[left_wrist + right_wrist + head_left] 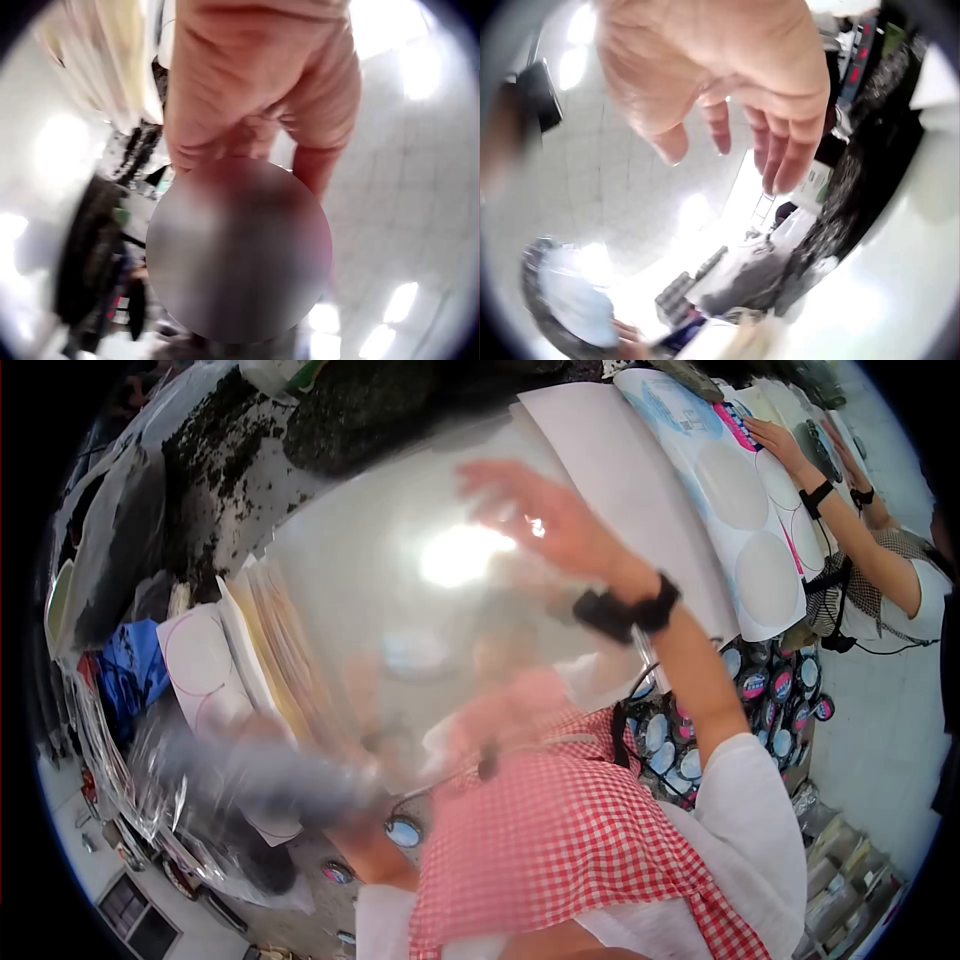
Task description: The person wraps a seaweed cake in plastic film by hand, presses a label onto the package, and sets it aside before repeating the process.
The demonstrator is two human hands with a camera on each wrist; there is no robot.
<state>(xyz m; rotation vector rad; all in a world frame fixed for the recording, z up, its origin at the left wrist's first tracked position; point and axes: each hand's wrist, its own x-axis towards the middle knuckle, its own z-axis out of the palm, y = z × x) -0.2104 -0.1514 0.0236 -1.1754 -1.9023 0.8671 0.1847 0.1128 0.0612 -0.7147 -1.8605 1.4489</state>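
Above a shiny, pale, reflective surface (400, 610) the right hand (540, 520) hangs with fingers apart. In the right wrist view that hand (720, 67) holds nothing; its fingers are loosely bent. The left forearm (375, 855) leads to a strongly blurred area beside a stack of paper sheets (280, 650) in the head view. The left hand (262, 75) shows its palm in the left wrist view, with its fingertips hidden behind a blurred disc, so what it touches cannot be told.
Sheets with large round labels (735, 490) lie at the right, where another person's hand (780, 445) rests. Round containers (755, 685) crowd below the table edge. Crumpled clear plastic (170, 790) is at the left, and dark loose material (225, 455) at the back left.
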